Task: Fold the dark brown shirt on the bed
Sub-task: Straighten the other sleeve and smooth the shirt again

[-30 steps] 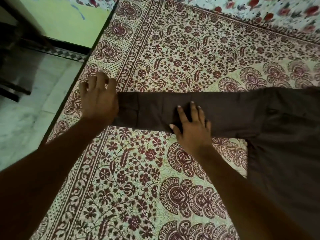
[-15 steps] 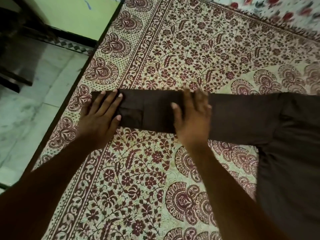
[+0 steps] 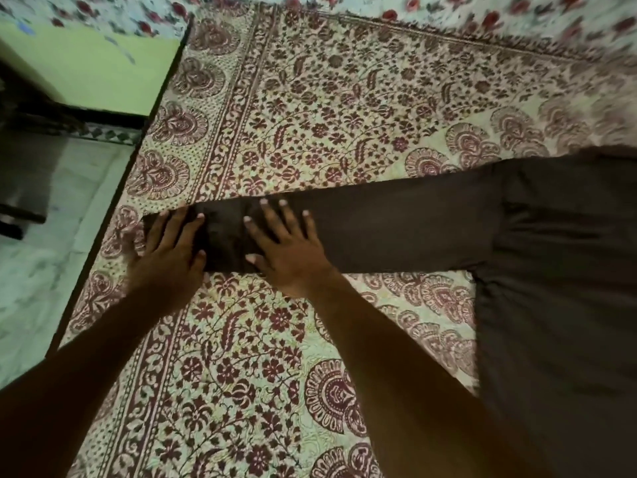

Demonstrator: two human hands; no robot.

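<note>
Dark brown shirt (image 3: 558, 305): sleeve (image 3: 396, 232) pressed near bed (image 3: 241, 357) edge.
Left grip (image 3: 169, 250), right grip (image 3: 289, 250) flat, clasping nothing; sliding palms may bunch the cuff.

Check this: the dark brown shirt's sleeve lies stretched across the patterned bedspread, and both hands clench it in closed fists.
Wrong on the fists. The head view shows the left hand and the right hand lying flat with straight fingers, pressing on the sleeve near its cuff end. The rest holds: it belongs to the dark brown shirt and lies stretched across the patterned bedspread.
</note>
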